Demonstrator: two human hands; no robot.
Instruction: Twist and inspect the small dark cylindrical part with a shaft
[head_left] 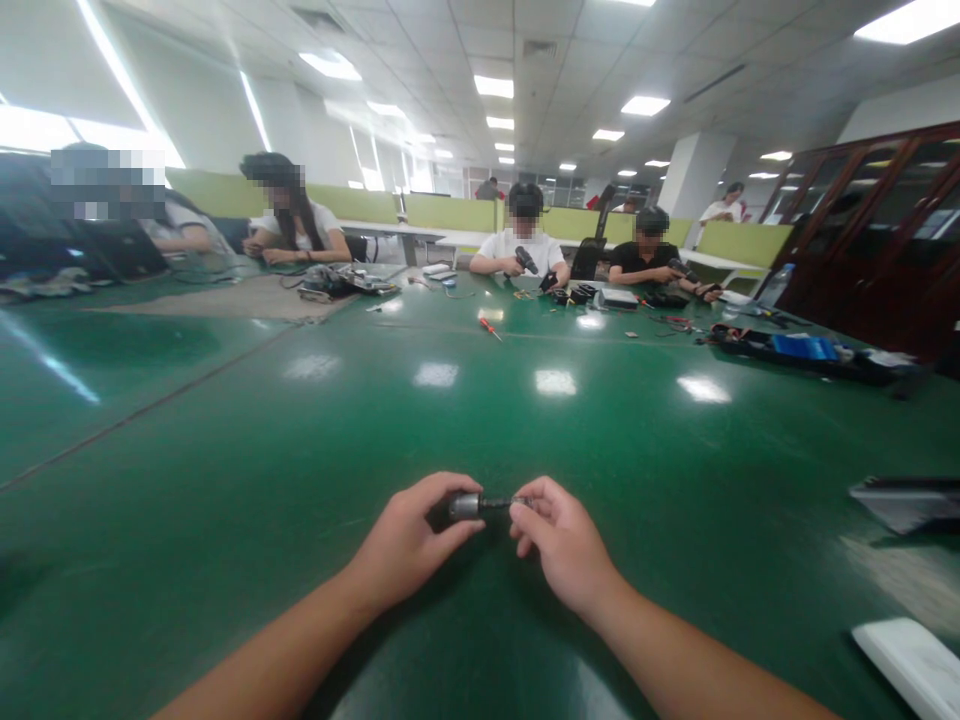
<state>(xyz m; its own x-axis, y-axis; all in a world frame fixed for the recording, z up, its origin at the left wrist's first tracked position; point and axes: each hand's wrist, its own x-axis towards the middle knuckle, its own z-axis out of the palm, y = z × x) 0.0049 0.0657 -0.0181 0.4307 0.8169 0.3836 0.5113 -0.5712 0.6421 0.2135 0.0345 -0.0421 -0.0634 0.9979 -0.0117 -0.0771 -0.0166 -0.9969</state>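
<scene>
Just above the green tabletop (480,420), a small silver metal cylinder (466,506) with a thin dark shaft (495,503) lies level between my hands. Its exact kind cannot be made out. My left hand (420,535) is closed around the cylinder, thumb on the near side and index finger on the far side. With thumb and fingers pinched, my right hand (559,540) holds the far right end of the shaft. Those fingertips partly cover that end.
A red screwdriver (489,328) lies farther back. At right are a black tray of parts (802,350), a dark metal piece (911,500) and a white object (911,660). Several people sit across the table; one holds a power drill (526,260). Parts (345,282) lie back left.
</scene>
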